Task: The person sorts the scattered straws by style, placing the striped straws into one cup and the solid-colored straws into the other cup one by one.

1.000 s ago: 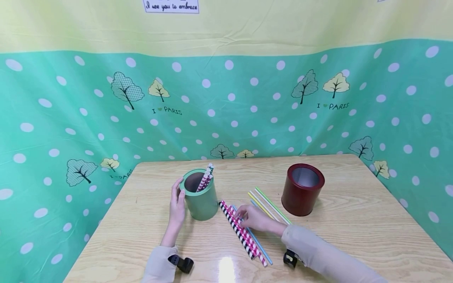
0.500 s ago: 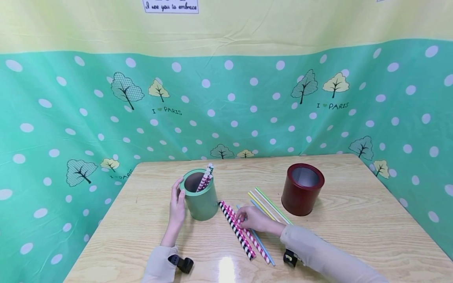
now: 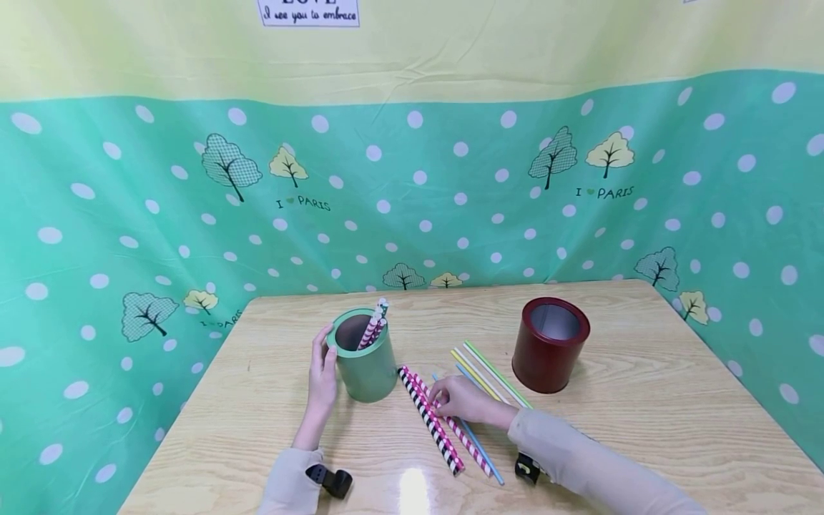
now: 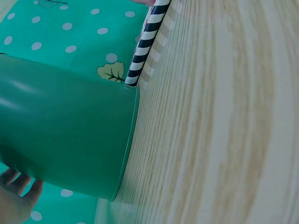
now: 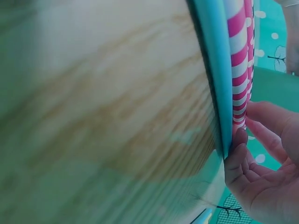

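My left hand (image 3: 322, 379) holds the left side of a green can (image 3: 367, 375), its fingers at the rim. Several patterned paper straws (image 3: 373, 330) lean inside that can. Beside it on the table, my right hand (image 3: 468, 398) pinches a pink-and-white striped straw (image 5: 239, 60) between thumb and fingers. Left of this straw lie a pink dotted straw (image 3: 447, 440) and a black-and-white striped straw (image 3: 435, 435), close together. A thin blue straw (image 3: 487, 458) lies just right of the striped one, touching or nearly touching the right fingertips.
Yellow (image 3: 473, 372), white and green straws (image 3: 497, 373) lie behind the right hand. A dark red can (image 3: 551, 347), its inside bare, stands at the right. A polka-dot cloth (image 3: 418, 179) hangs behind the wooden table (image 3: 212, 429).
The pink-and-white striped straw and the blue straw have shifted right, apart from the dotted and black-striped ones. The right hand has barely moved; the left hand stays on the green can.
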Demonstrator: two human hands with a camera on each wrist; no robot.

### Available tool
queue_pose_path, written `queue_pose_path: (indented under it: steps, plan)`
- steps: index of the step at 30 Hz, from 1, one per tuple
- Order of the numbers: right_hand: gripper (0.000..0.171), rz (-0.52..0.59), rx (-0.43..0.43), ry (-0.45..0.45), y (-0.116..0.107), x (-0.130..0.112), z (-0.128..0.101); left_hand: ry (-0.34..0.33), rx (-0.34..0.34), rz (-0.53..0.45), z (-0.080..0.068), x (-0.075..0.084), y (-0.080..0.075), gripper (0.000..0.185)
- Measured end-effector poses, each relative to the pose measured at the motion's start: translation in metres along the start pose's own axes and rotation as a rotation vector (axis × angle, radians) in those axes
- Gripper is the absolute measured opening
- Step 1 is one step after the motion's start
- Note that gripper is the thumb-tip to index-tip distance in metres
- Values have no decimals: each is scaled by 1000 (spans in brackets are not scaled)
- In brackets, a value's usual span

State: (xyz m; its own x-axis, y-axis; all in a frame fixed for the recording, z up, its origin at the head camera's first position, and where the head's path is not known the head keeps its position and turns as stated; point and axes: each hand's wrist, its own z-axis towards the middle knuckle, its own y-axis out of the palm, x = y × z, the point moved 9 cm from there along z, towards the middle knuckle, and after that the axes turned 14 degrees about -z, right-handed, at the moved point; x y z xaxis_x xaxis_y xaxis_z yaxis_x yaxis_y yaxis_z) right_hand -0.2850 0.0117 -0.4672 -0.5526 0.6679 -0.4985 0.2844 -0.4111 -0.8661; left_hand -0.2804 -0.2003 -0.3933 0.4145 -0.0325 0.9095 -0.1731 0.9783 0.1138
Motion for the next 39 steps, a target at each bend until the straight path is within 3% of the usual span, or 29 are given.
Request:
queue_pose_path:
  steps: [6, 32, 39]
  plan:
    - [17, -20, 17, 6, -3, 1, 0, 3, -2, -6, -1, 1, 1, 40]
    - [20, 315, 91, 112, -20, 7, -6, 20, -13, -4, -1, 5, 2, 39]
    - [26, 336, 138, 136, -30, 6, -7, 22, -10, -1, -1, 4, 1, 39]
